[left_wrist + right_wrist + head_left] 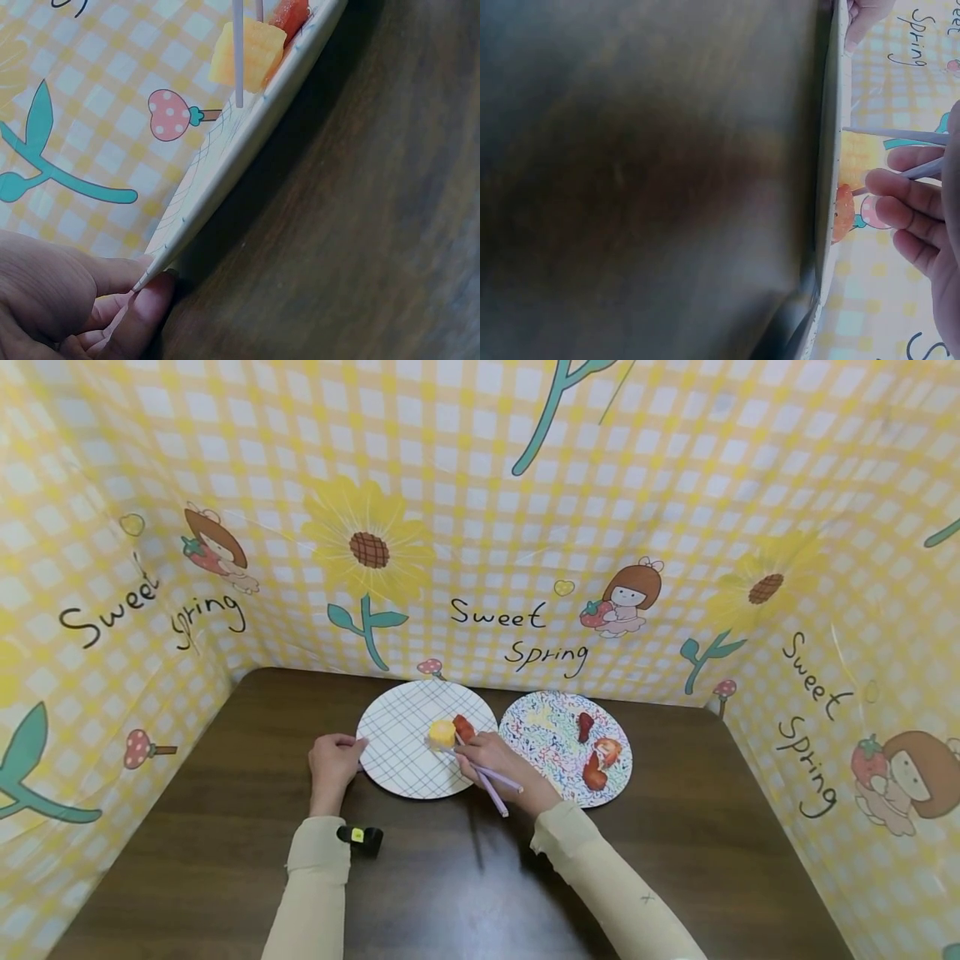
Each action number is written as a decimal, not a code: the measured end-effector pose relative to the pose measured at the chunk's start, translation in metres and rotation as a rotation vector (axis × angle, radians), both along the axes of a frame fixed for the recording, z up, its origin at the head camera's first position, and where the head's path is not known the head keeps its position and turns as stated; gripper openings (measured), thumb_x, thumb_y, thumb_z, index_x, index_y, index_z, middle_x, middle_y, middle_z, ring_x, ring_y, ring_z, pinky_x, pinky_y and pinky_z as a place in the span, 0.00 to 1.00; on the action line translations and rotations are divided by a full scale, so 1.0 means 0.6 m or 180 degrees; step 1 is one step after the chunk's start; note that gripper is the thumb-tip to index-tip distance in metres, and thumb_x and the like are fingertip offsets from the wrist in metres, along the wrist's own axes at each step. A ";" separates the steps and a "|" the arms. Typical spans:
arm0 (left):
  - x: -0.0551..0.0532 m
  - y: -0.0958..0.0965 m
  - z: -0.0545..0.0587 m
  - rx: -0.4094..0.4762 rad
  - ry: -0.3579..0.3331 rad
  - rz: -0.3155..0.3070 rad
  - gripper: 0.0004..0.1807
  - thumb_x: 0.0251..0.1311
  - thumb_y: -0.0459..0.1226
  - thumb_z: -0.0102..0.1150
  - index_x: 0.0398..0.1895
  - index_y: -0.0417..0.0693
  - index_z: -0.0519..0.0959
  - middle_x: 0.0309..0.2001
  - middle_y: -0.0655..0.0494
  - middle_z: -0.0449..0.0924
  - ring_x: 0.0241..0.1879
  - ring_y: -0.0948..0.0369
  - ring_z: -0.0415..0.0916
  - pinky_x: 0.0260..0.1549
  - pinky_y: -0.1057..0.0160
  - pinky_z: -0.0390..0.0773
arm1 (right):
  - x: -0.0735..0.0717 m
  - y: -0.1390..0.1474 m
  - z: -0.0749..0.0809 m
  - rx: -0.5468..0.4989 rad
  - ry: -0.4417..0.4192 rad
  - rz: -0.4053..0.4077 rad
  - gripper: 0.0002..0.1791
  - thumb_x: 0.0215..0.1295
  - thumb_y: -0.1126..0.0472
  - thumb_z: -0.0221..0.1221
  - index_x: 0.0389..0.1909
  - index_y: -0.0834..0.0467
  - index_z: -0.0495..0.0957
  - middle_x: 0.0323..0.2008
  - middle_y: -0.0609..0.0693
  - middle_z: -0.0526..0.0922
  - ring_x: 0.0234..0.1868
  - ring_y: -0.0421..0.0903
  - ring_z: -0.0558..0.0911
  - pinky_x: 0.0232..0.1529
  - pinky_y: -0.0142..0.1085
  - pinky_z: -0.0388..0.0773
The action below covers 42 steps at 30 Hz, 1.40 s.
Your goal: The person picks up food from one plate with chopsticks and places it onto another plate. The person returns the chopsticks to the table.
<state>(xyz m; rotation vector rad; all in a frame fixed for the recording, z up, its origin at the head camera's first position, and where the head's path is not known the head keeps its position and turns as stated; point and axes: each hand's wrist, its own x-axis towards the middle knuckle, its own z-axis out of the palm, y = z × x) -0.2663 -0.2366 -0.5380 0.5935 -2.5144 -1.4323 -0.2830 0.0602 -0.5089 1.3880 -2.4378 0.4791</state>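
Here, your left hand (333, 768) pinches the checked plate (401, 768) by its rim; over that plate, your right hand (501, 764) grips lilac chopsticks (491, 793) near a yellow block (442, 733).

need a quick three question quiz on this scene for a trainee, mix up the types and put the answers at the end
1. Multiple choice: which hand grips the chopsticks? a) left b) right c) neither
2. Fill in: the left hand pinches the ____ of the grid-lined plate.
3. True or false: the speckled plate lies to the left of the grid-lined plate.

Key
1. b, the right hand
2. rim
3. False; it lies to the right.
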 end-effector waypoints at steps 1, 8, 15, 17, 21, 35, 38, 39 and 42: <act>0.000 0.001 0.000 -0.0003 0.0004 -0.0007 0.19 0.66 0.40 0.64 0.45 0.29 0.84 0.41 0.34 0.86 0.29 0.55 0.84 0.28 0.67 0.75 | 0.001 0.001 0.000 -0.0013 0.0001 0.0002 0.15 0.74 0.61 0.54 0.48 0.64 0.86 0.36 0.53 0.85 0.36 0.48 0.82 0.43 0.41 0.79; -0.001 0.000 -0.003 0.0057 0.0019 -0.0019 0.18 0.66 0.40 0.65 0.45 0.29 0.84 0.40 0.35 0.86 0.25 0.62 0.82 0.25 0.68 0.74 | 0.006 0.006 -0.001 -0.0231 -0.0040 0.0067 0.13 0.73 0.62 0.56 0.46 0.64 0.87 0.35 0.51 0.87 0.34 0.45 0.83 0.39 0.38 0.79; -0.001 0.001 -0.006 0.0082 0.0071 -0.0040 0.17 0.67 0.39 0.64 0.44 0.29 0.84 0.38 0.35 0.86 0.24 0.62 0.81 0.24 0.68 0.75 | 0.028 0.022 0.011 -0.0475 0.0029 0.0060 0.11 0.72 0.63 0.57 0.41 0.64 0.87 0.28 0.49 0.86 0.30 0.45 0.82 0.36 0.36 0.78; -0.001 0.002 -0.007 0.0102 0.0037 -0.0038 0.18 0.67 0.39 0.63 0.45 0.29 0.83 0.39 0.35 0.86 0.26 0.60 0.82 0.25 0.68 0.75 | 0.039 0.028 0.021 -0.0553 0.0027 0.0114 0.10 0.71 0.65 0.57 0.37 0.63 0.86 0.26 0.49 0.84 0.29 0.45 0.81 0.36 0.36 0.78; 0.000 0.001 -0.008 0.0125 -0.0028 -0.0035 0.18 0.68 0.40 0.63 0.46 0.29 0.83 0.40 0.35 0.86 0.28 0.59 0.82 0.25 0.68 0.75 | 0.060 0.044 0.040 -0.0733 -0.0107 0.0183 0.08 0.69 0.69 0.57 0.34 0.61 0.84 0.25 0.48 0.81 0.28 0.44 0.79 0.35 0.34 0.77; -0.001 0.002 -0.003 -0.0042 0.0021 -0.0025 0.19 0.67 0.41 0.64 0.46 0.29 0.84 0.40 0.35 0.87 0.33 0.54 0.84 0.28 0.66 0.74 | 0.083 0.111 0.047 -0.1141 -0.0772 -0.0076 0.12 0.68 0.68 0.54 0.43 0.63 0.86 0.27 0.52 0.84 0.29 0.40 0.77 0.32 0.30 0.76; -0.001 0.002 -0.002 -0.0018 -0.0013 -0.0019 0.19 0.67 0.41 0.63 0.47 0.29 0.83 0.41 0.35 0.87 0.36 0.50 0.84 0.29 0.66 0.74 | 0.082 0.125 0.045 -0.1195 -0.0748 -0.0064 0.10 0.67 0.69 0.55 0.38 0.60 0.86 0.26 0.49 0.83 0.28 0.39 0.76 0.31 0.30 0.75; -0.001 0.001 -0.002 -0.0013 -0.0030 -0.0019 0.19 0.67 0.41 0.63 0.47 0.29 0.83 0.41 0.35 0.87 0.37 0.49 0.84 0.29 0.65 0.74 | 0.082 0.129 0.045 -0.1193 -0.0747 -0.0084 0.09 0.68 0.69 0.55 0.35 0.60 0.85 0.24 0.48 0.82 0.27 0.39 0.75 0.30 0.30 0.74; 0.000 0.001 -0.002 0.0001 -0.0062 -0.0019 0.19 0.67 0.41 0.63 0.48 0.29 0.83 0.41 0.34 0.86 0.38 0.49 0.84 0.30 0.65 0.74 | 0.083 0.145 0.045 -0.1194 -0.0694 -0.0170 0.10 0.69 0.71 0.56 0.28 0.59 0.82 0.22 0.47 0.79 0.26 0.38 0.74 0.28 0.30 0.73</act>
